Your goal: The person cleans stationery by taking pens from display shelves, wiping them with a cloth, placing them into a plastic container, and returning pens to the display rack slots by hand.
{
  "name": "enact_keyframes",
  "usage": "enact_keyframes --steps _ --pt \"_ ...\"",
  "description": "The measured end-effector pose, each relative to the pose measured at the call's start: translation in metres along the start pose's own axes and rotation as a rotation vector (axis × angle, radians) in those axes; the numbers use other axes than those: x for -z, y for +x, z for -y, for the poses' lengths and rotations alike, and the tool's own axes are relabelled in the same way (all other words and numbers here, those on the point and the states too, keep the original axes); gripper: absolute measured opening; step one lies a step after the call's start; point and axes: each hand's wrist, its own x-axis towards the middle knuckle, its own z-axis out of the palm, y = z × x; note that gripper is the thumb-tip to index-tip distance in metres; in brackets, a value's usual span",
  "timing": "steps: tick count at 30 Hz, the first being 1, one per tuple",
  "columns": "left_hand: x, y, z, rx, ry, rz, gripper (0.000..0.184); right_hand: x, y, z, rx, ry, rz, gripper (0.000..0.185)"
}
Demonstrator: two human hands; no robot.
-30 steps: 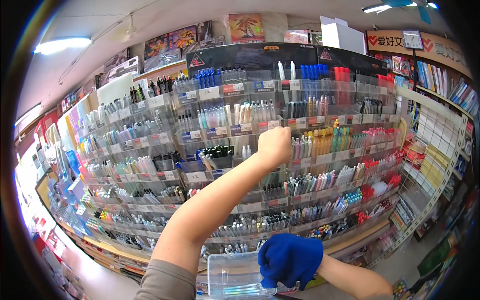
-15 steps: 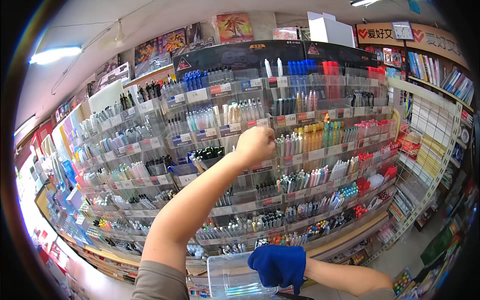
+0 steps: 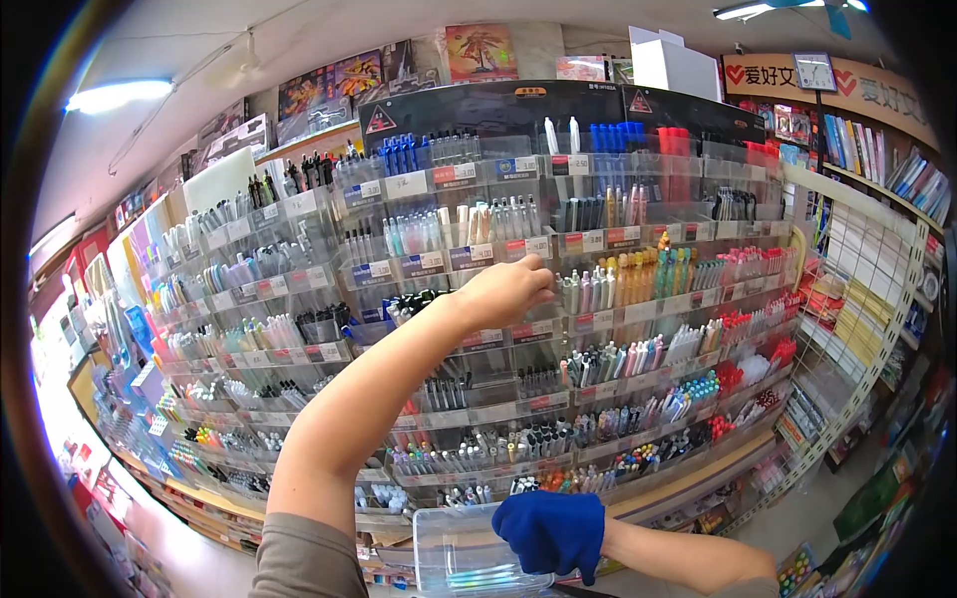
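Note:
My left hand [image 3: 513, 289] is bare and reaches to the middle of a tiered pen rack [image 3: 613, 319]. Its fingers are curled downward beside a row of pale-topped pens [image 3: 588, 291]; anything between the fingertips is hidden. Blue fabric, like a glove, covers my right hand [image 3: 553, 533], low in the view, at the right edge of a clear plastic box [image 3: 461, 528]. Its finger positions cannot be made out. Several light blue and green pens [image 3: 483, 576] lie in the box.
Clear compartments with price labels hold many pens around my left hand. A white wire grid [image 3: 862, 289] stands at the right, with bookshelves [image 3: 857, 149] behind it. A wooden ledge [image 3: 688, 485] runs below the rack, and a white box [image 3: 678, 68] sits on top.
My left hand has lowered from its height one second ago, and its fingers now point down and right. The blue-covered hand has shifted slightly left along the plastic box.

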Motion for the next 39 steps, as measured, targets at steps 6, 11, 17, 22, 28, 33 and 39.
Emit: enact_keyframes --steps 6,11,17,22,28,33,39 --pt "0.017 0.003 0.009 -0.048 -0.147 0.186 0.019 0.000 0.000 0.008 0.015 -0.053 0.014 0.017" --pt "0.024 0.003 0.013 0.060 -0.229 0.267 0.019 -0.003 -0.008 0.001 -0.245 0.337 -0.049 0.013" --pt "0.042 0.003 0.011 0.176 -0.319 0.202 0.017 -0.001 -0.010 -0.002 -0.232 0.294 -0.018 0.010" --pt "0.059 0.000 0.008 0.118 -0.270 0.067 0.015 -0.004 -0.004 0.009 -0.552 0.832 -0.153 0.008" --pt "0.030 -0.011 0.005 -0.025 -0.118 -0.018 0.010 -0.006 0.000 -0.005 -0.097 0.098 0.034 0.009" --pt "0.019 -0.011 0.004 -0.009 0.012 -0.005 0.018 -0.007 -0.010 -0.011 -0.427 0.520 -0.082 0.013" --pt "0.000 -0.006 0.008 0.016 0.149 -0.046 0.026 -0.009 -0.015 -0.005 -0.466 0.478 -0.132 0.017"
